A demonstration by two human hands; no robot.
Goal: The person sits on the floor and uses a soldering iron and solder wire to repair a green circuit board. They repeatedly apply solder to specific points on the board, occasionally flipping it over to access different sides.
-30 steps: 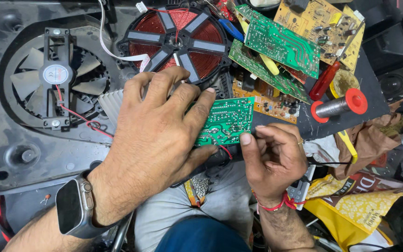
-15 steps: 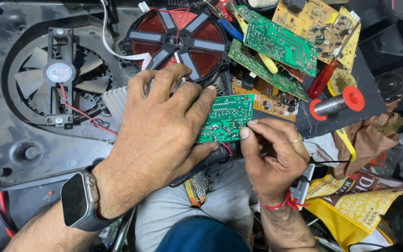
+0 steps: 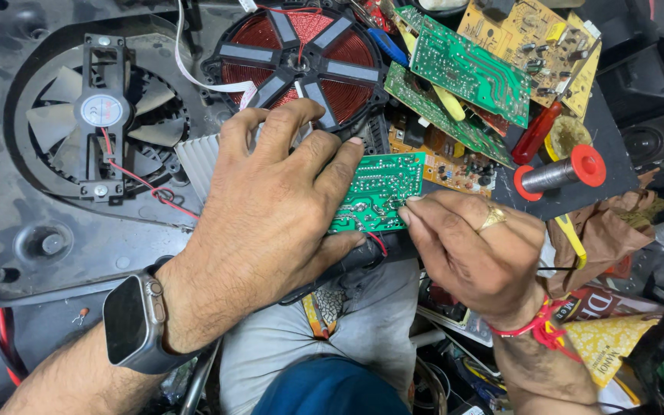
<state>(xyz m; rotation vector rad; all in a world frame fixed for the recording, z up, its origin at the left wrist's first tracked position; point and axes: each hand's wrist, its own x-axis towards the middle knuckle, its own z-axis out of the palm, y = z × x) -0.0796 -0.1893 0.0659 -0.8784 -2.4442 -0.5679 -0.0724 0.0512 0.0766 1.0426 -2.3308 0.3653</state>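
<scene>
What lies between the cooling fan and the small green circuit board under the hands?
In the head view, a ribbed grey heat sink and the left hand lie between the fan and the green circuit board.

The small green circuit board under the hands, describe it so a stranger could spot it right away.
Start at the round copper coil; just below its right edge lies the small green circuit board, pinned by the left hand and touched by the right hand. Unlike the other boards, it shows silver solder dots.

I see the green board (image 3: 378, 192) lying flat, solder side up, silver traces showing, its left edge hidden. It rests on the black casing's lower edge, below the copper coil.
</scene>
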